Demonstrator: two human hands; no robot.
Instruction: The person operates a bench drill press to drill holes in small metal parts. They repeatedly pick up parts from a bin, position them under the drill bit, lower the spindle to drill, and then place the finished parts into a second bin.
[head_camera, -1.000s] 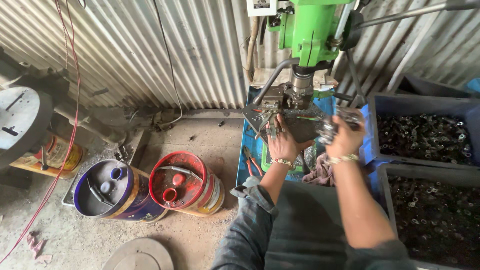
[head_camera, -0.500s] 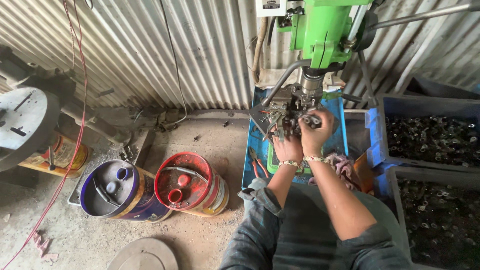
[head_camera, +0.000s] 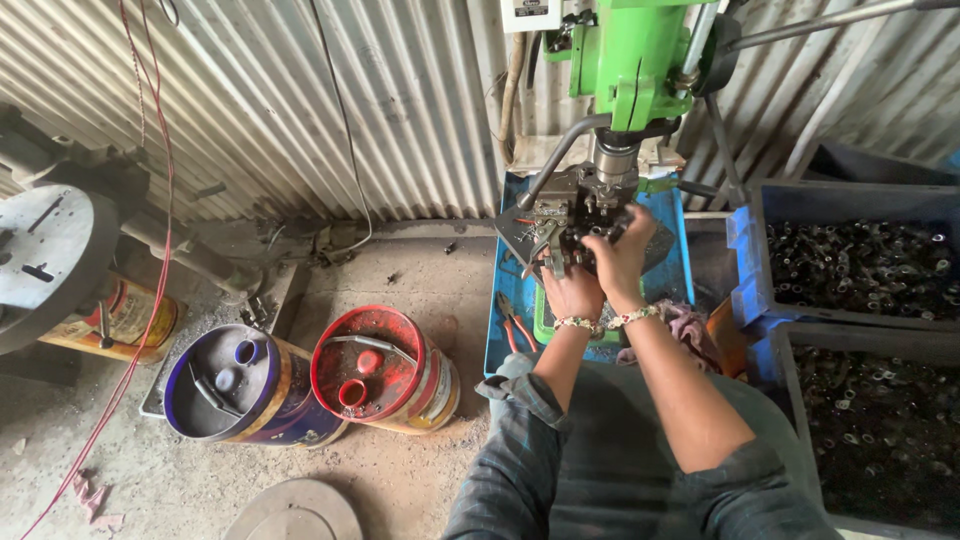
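Note:
A green drill press (head_camera: 640, 60) stands against the corrugated wall, with a dark metal fixture (head_camera: 565, 215) under its spindle. My left hand (head_camera: 572, 290) rests on the near side of the fixture, fingers curled on it. My right hand (head_camera: 622, 255) reaches over the fixture's right part, fingers closed on a small metal piece there; the piece itself is mostly hidden. Both wrists wear beaded bracelets. A blue tray (head_camera: 505, 320) lies under the fixture.
Two grey-blue crates (head_camera: 850, 200) of small dark metal parts stand at the right. Pliers (head_camera: 515, 322) lie on the tray. A red-lidded drum (head_camera: 375, 365) and a blue-lidded drum (head_camera: 235, 385) stand on the dirt floor at left, beside a grey round machine table (head_camera: 45, 260).
My right hand came in from the crate side at the right and now sits on the fixture beside my left hand. The view has shifted a little.

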